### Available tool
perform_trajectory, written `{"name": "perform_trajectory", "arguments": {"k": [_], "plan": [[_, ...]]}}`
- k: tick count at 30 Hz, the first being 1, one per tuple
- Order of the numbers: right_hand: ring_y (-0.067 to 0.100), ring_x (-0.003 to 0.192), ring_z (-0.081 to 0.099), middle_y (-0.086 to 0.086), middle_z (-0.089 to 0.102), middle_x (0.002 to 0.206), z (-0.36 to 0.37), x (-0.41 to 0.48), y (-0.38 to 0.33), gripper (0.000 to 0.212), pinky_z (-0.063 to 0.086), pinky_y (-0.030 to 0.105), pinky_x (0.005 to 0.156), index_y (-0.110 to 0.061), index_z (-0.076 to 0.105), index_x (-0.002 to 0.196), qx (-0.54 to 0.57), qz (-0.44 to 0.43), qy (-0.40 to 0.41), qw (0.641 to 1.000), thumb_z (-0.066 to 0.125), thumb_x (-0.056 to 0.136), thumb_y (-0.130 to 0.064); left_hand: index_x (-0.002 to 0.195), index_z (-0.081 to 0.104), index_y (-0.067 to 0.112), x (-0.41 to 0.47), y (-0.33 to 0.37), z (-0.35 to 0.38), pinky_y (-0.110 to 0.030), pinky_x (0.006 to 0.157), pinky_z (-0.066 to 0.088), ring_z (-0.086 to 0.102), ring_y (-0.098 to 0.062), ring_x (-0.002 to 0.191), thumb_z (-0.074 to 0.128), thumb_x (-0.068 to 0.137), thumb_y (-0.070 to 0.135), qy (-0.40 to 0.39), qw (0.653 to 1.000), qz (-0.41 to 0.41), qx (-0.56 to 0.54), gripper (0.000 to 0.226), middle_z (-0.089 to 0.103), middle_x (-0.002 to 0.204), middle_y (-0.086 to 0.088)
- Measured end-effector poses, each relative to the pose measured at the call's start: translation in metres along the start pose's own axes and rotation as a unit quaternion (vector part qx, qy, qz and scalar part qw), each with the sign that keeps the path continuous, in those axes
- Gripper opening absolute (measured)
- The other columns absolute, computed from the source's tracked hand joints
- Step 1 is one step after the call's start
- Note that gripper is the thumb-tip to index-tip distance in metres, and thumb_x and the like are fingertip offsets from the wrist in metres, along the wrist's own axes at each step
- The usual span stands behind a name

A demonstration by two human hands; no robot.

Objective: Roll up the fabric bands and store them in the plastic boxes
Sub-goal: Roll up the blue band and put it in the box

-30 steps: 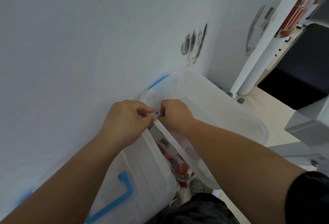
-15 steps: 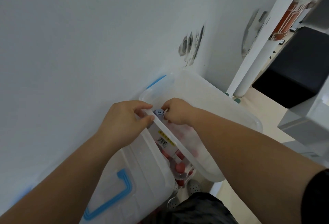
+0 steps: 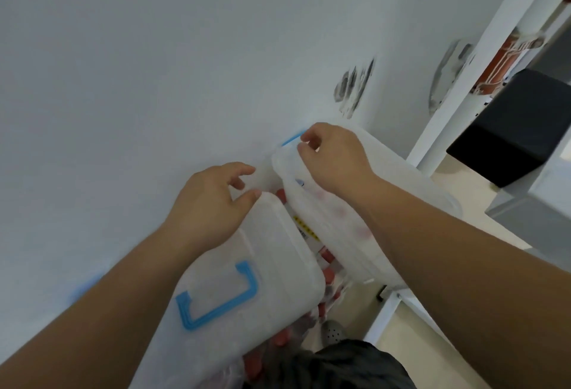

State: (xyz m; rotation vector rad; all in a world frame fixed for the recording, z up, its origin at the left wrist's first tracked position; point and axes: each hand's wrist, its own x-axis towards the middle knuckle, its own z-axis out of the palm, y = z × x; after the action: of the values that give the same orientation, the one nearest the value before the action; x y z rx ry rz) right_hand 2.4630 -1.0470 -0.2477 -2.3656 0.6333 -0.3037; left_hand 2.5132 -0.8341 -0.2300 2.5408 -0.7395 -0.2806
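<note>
Two translucent plastic boxes sit side by side at the near edge of a white surface (image 3: 154,80). The left box (image 3: 278,265) has a lid with a blue handle (image 3: 216,299). My left hand (image 3: 210,206) pinches that box's far corner. My right hand (image 3: 333,157) grips the far corner of the right box's lid (image 3: 340,228), next to a blue clip (image 3: 292,139). Red rolled bands (image 3: 327,257) show in the gap between the boxes. A small blue roll (image 3: 299,182) shows faintly through the lid.
White posts (image 3: 482,61) rise at the right, with a black block (image 3: 519,126) beside them. Grey smudges (image 3: 352,86) mark the white surface beyond the boxes. A grey shoe (image 3: 332,328) and dark clothing (image 3: 340,367) are on the floor side below.
My right hand has let go of the small blue roll and moved up to the lid's far corner. My left hand shifted slightly along the left box's corner. The view tilted.
</note>
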Motion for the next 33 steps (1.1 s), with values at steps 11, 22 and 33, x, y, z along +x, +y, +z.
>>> {"name": "perform_trajectory", "arguments": {"k": [11,22,33], "plan": [[0.022,0.12,0.055,0.002,0.056,0.133,0.03,-0.114,-0.068,0.042,0.04,0.032,0.102,-0.023,0.058,0.133,-0.146,-0.074,-0.117,0.98,0.06,0.096,-0.043,0.139,0.051,0.033,-0.087,-0.069,-0.033,-0.04,0.101,0.045,0.05,-0.024,0.121,0.055,0.089,0.063,-0.016,0.985,-0.001,0.169,0.059,0.055,0.132,0.001],[0.027,0.126,0.055,0.006,0.056,0.142,0.045,-0.155,-0.042,0.049,0.043,0.036,0.102,-0.028,0.05,0.142,-0.126,0.041,-0.084,0.988,0.054,0.098,-0.048,0.154,0.022,0.04,-0.119,-0.087,-0.012,-0.046,0.124,0.015,0.007,-0.026,0.152,0.058,0.074,0.08,-0.096,0.981,-0.011,0.165,0.097,0.008,0.167,0.003],[0.022,0.108,0.06,0.005,0.064,0.123,0.027,-0.163,-0.025,0.03,0.037,0.024,0.088,-0.029,0.065,0.127,-0.049,0.016,-0.025,0.998,0.055,0.1,-0.023,0.148,0.037,0.041,-0.126,-0.092,-0.014,-0.045,0.123,0.02,0.016,-0.018,0.15,0.071,0.061,0.079,-0.06,0.993,-0.01,0.098,0.102,0.019,0.165,0.008]]}}
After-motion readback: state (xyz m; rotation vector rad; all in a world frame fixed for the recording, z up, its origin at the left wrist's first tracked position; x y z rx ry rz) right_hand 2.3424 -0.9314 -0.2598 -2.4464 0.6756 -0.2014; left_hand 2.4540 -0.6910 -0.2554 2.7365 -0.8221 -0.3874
